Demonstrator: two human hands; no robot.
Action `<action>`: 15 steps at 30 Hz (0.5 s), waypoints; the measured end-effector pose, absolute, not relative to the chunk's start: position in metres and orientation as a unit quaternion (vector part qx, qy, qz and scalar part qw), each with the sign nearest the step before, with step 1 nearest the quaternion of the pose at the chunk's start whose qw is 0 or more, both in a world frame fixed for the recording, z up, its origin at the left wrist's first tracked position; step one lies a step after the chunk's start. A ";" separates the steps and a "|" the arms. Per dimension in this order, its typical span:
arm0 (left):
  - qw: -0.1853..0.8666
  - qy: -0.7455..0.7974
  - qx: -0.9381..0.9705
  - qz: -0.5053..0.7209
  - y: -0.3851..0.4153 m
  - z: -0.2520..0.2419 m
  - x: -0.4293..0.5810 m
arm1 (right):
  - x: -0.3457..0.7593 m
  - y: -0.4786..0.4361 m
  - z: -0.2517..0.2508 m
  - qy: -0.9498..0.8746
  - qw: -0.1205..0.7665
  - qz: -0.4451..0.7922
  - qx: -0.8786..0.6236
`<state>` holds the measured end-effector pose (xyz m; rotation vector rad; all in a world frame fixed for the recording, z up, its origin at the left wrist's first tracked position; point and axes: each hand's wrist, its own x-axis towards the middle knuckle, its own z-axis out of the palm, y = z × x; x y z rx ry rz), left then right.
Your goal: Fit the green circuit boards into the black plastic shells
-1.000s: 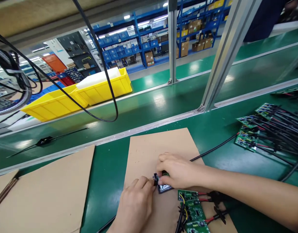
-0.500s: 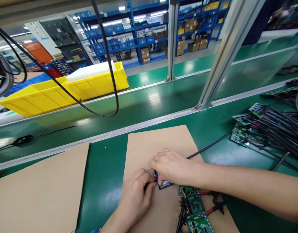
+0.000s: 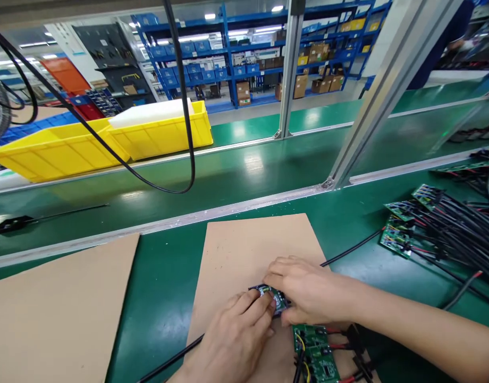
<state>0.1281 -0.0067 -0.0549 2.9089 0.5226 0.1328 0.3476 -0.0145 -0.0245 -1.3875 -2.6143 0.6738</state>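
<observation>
Board over cardboard, between both hands. Left hand: fingers bent, tips on board; cannot tell whether pinching. Right hand: thumb and fingers grip its right end.

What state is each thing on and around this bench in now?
Circuit board, partly covered by both hands
Left hand, fingers on the board
Right hand, at the board's right end, grip partly hidden
Cardboard sheet under the hands, flat
Nearby boards, lying side by side, wires attached
Board pile, heaped, cables attached
Yellow bins, open, one holding white material
Hanging black cable, sagging in a loop
</observation>
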 end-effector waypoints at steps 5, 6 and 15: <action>0.125 0.134 0.981 0.064 0.007 -0.056 0.122 | 0.346 -0.009 -0.018 -0.863 0.035 0.255 -0.434; 0.129 0.134 0.980 0.068 0.008 -0.056 0.122 | 0.347 -0.010 -0.018 -0.860 0.042 0.264 -0.436; 0.096 0.151 0.979 0.094 0.000 -0.063 0.126 | 0.388 -0.031 -0.022 -0.793 0.125 0.267 -0.533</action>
